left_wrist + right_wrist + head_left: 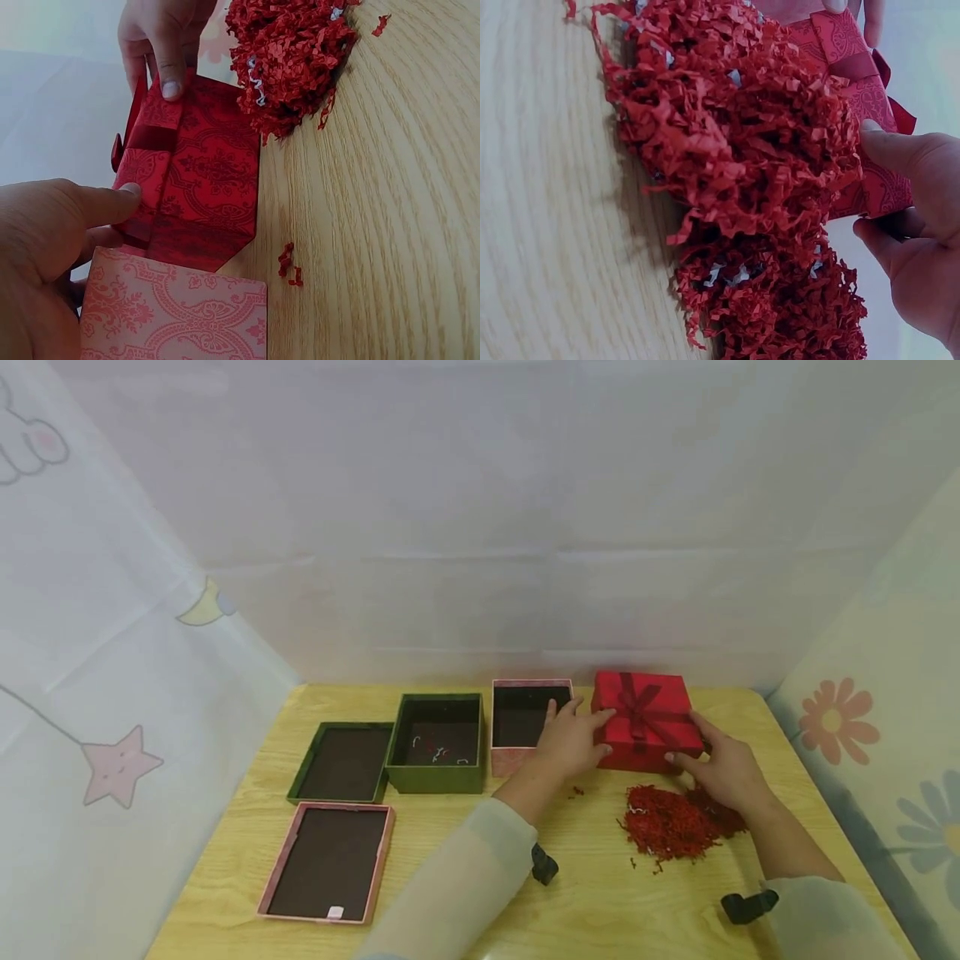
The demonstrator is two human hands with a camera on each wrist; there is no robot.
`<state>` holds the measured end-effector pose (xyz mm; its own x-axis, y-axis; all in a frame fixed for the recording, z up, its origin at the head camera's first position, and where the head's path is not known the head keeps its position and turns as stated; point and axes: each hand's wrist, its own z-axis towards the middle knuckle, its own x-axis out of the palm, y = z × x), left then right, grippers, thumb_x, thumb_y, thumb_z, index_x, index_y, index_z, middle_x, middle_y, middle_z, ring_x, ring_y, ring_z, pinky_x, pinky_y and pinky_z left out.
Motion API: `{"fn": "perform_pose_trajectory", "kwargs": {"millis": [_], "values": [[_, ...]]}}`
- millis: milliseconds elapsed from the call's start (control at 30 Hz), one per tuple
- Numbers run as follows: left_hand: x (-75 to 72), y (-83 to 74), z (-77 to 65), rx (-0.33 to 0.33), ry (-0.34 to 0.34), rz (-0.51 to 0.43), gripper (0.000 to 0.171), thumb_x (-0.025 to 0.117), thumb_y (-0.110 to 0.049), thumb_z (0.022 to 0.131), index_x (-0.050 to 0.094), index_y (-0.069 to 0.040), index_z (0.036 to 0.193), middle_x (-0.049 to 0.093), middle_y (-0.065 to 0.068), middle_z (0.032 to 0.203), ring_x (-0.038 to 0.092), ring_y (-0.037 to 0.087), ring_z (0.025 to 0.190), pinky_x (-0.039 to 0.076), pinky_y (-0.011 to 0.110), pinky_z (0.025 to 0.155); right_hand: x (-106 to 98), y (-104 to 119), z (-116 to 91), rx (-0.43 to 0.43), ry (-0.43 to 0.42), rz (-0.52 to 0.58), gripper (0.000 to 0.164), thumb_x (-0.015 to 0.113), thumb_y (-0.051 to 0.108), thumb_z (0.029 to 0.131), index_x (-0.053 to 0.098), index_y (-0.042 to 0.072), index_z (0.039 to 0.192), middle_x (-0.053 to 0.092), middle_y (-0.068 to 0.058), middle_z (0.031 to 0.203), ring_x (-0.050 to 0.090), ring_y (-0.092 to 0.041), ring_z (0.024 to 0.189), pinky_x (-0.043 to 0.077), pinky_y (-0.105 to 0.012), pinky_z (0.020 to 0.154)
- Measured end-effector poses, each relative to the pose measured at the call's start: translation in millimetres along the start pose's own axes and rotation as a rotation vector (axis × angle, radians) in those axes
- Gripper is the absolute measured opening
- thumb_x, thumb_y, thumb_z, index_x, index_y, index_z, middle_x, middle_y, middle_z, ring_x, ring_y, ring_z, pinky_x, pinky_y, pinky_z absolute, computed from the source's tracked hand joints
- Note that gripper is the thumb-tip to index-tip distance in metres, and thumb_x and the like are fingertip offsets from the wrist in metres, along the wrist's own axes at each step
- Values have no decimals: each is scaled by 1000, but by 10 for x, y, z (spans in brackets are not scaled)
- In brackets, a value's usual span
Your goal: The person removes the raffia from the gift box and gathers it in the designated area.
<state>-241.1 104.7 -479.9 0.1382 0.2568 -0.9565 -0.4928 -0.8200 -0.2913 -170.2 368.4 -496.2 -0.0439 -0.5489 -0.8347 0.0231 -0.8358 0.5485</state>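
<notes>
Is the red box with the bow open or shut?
Shut: the red box has its lid on, with the bow on top.

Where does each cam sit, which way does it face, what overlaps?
Head: worn on the head, facing forward and down at the red box; left hand, right hand, sleeves show.
Left wrist: on that wrist, facing the red box and pink box; both hands show.
Right wrist: on that wrist, facing shredded paper and red box; right hand, part of left hand show.
Shared: both wrist views show red box, shredded paper.
</notes>
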Motion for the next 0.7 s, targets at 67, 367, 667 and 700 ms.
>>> {"fn": "perform_pose_trajectory", "kwargs": {"millis": [67,367,667,700], "values": [[-7,0,-13,0,2,-17,65,72,-47,97,46,-43,156,68,-14,134,27,19,155,13,58,126,0,4,-6,-6,-7,-1,96,73,49,96,25,-2,163,49,-38,145,56,-56,124,52,-64,91],[-45,44,-11,3,-11,-84,64,70,-45,99,44,-45,157,74,-18,117,23,17,157,12,59,126,-38,55,2,-23,-32,-13,94,75,46,96,28,-4,161,50,-38,144,61,-53,119,54,-59,85],[-94,81,-24,51,-61,-220,70,76,-42,96,45,-38,158,64,-13,58,25,20,156,11,53,128,-119,128,-63,-28,-68,-6,92,74,47,96,31,-2,161,51,-39,143,57,-57,122,51,-67,92],[-113,85,-28,61,-71,-239,72,78,-41,95,44,-37,159,65,-11,59,26,20,156,11,52,128,-131,140,-74,-27,-71,-4,92,73,48,96,31,-1,161,51,-39,143,58,-57,122,52,-68,91]]}}
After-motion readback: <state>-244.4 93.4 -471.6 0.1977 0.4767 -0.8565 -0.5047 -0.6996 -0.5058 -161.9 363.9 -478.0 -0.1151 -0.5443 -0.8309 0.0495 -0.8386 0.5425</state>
